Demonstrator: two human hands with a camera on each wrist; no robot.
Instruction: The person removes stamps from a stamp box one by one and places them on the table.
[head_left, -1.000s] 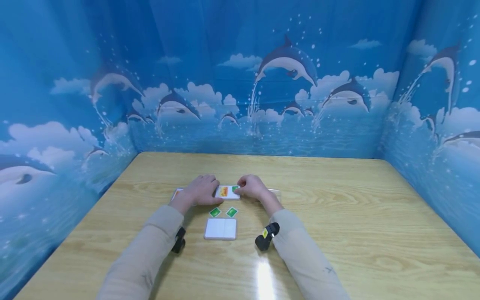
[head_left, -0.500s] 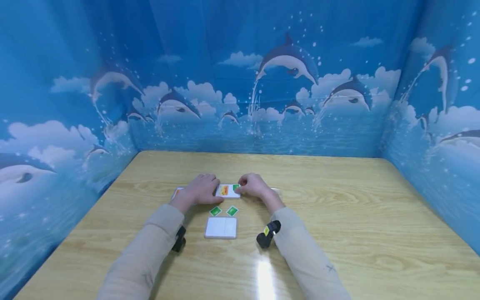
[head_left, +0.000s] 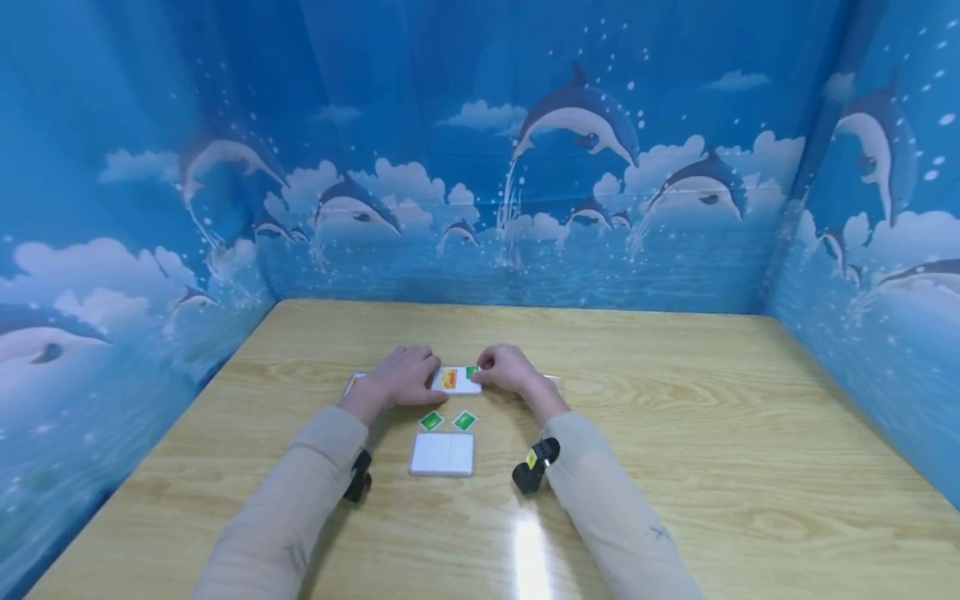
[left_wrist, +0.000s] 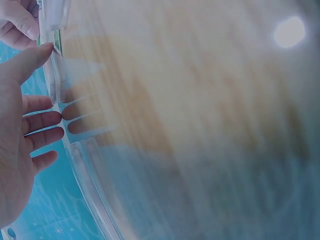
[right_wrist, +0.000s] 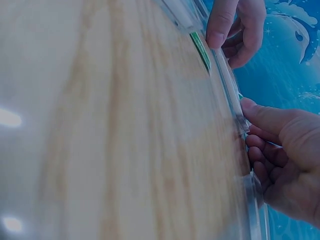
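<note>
A flat white case (head_left: 465, 387) with an orange picture (head_left: 448, 379) lies between the hands. My left hand (head_left: 405, 377) holds its left end, thumb at the front edge; in the left wrist view the other fingers are spread, fingertips down at the table. At the case's right end, my right hand (head_left: 510, 371) pinches a small green picture square (head_left: 471, 372), its thumb over the piece. The right wrist view shows that thumb at the case's edge, the fingers curled below it. Part of the green square is hidden by the thumb.
Nearer the body lie two loose green squares (head_left: 431, 421) and a blank white case (head_left: 441, 455). Another case (head_left: 354, 382) sticks out behind the left wrist, and a clear one (head_left: 553, 380) behind the right wrist. The wooden table (head_left: 675, 417) meets a dolphin-print curtain (head_left: 480, 208).
Both hands stay at the case and the green square keeps its place at the right end. The head view has shifted very slightly.
</note>
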